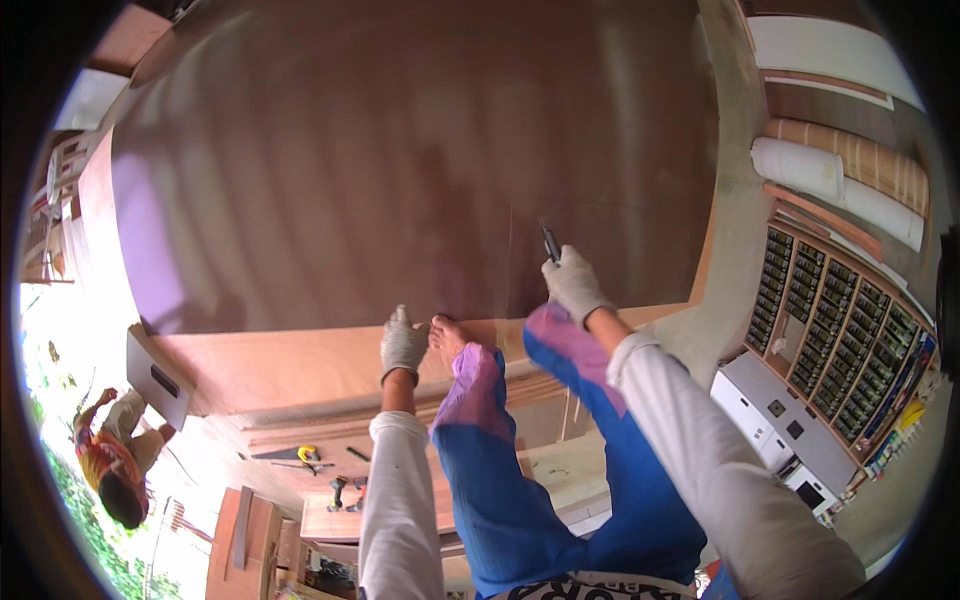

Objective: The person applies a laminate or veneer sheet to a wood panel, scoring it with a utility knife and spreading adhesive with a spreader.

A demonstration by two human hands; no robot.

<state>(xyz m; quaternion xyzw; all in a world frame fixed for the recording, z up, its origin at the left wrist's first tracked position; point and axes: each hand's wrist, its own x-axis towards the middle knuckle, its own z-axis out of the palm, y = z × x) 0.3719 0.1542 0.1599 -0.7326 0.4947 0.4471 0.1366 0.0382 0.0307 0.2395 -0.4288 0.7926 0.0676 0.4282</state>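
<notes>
Large brown laminate sheet point(400, 160) lying flat, filling most of the view, atop a paler plywood board point(290, 365) showing along its near edge. Blue-trousered legs point(520, 480) kneeling at that near edge, bare foot point(450, 335) on the board. Gloved right hand point(575, 283) on the sheet near its near right corner, fingers clamped round a dark cutter point(550, 241), tip on the surface. Gloved left hand point(402, 343) pressed at the near edge, fingers together. Handsaw point(285, 454) and drill point(340, 493) on the floor beyond.
</notes>
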